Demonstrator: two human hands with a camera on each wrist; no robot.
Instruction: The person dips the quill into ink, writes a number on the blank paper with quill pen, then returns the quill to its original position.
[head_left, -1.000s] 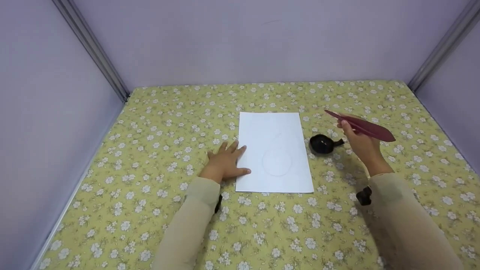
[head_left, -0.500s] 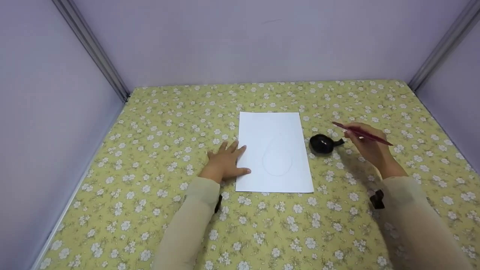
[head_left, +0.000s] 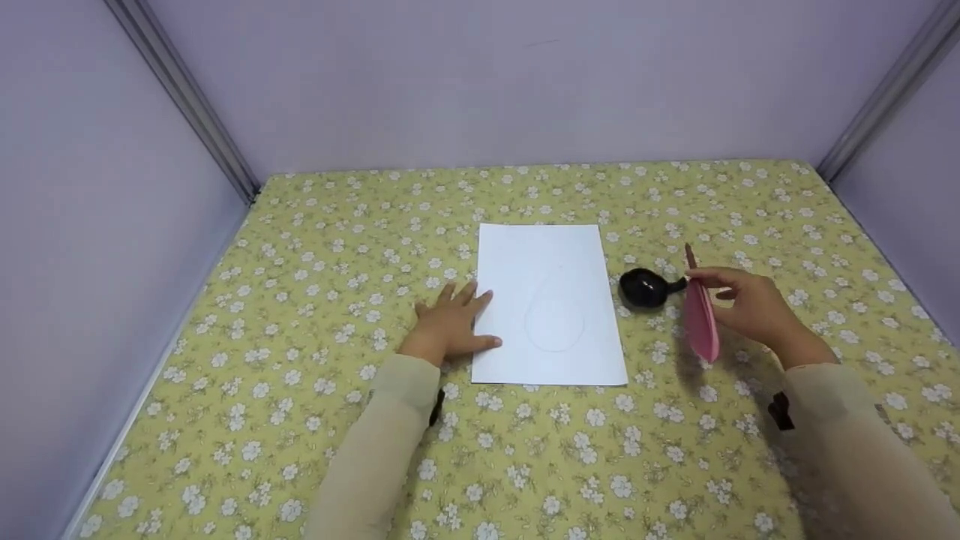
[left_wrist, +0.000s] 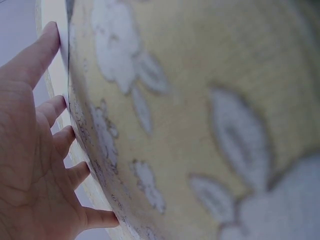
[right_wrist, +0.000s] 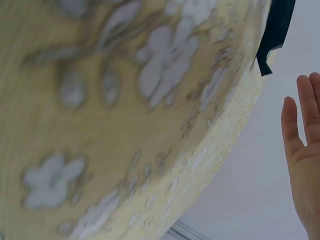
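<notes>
My left hand [head_left: 450, 326] lies palm down with fingers spread, thumb and fingertips on the left edge of a white sheet of paper [head_left: 514, 262]. A faint teardrop outline in thin line [head_left: 555, 350] is drawn on the sheet. In the left wrist view, the fingers [left_wrist: 30, 55] are spread over the paper's edge. My right hand [head_left: 750, 304] pinches a pink feather pen [head_left: 702, 326] between thumb and fingers, brown tip up and broad feather end down. Just left of the pen sits a small black pan-shaped dish [head_left: 643, 289], its short handle close to the pen.
A yellow flowered cloth [head_left: 337, 247] covers the table. Pale walls [head_left: 487, 90] stand at the back and both sides, with grey metal posts in the corners. Black wrist mounts [head_left: 780, 411] hang under both sleeves. A dark strip with a notched end [right_wrist: 275, 35] crosses the right wrist view's upper right.
My right hand has moved down and right, turning the feather pen from nearly level to upright, feather end down. The left hand, paper and dish have stayed put.
</notes>
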